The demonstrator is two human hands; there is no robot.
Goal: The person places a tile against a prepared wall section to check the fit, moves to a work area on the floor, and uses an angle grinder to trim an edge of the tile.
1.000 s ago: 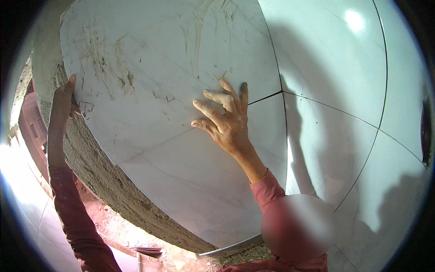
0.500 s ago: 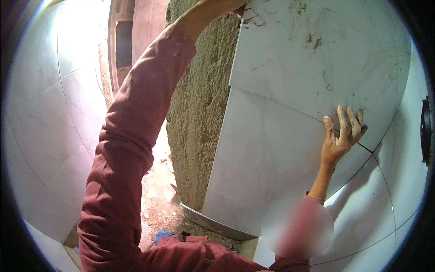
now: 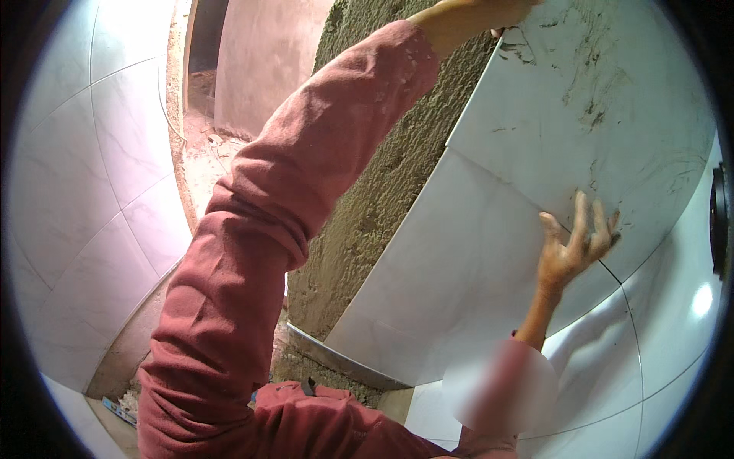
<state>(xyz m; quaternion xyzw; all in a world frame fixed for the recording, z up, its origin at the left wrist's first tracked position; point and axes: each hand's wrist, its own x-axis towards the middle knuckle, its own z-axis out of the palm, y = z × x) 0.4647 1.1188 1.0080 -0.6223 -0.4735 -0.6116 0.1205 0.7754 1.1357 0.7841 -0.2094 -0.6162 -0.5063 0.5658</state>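
Note:
A large pale wall tile (image 3: 650,99), smeared with dark mortar on its face, sits above another pale tile (image 3: 428,252). My left hand (image 3: 489,11) is at the upper tile's left edge near the top of the view. A fingertip shows curled against that edge; the rest of its fingers are mostly out of sight. Lower down, my right hand (image 3: 569,249) is spread at the seam between the two tiles, near their right corner. Its fingers are apart and dusty, and nothing is in them. The seam is a dark gap right of this hand.
Rough grey-brown mortar (image 3: 382,183) covers the wall left of the tiles. A pale strip (image 3: 344,359) runs along the lower tile's bottom edge. Another tiled wall (image 3: 99,191) stands at left, beside a bright doorway with rubble. At the far right rim is a dark round object (image 3: 719,222).
The view has turned, so the tiles appear more tilted and farther right. My left hand is still at the upper tile's edge. My right hand has stayed by the seam, fingers spread.

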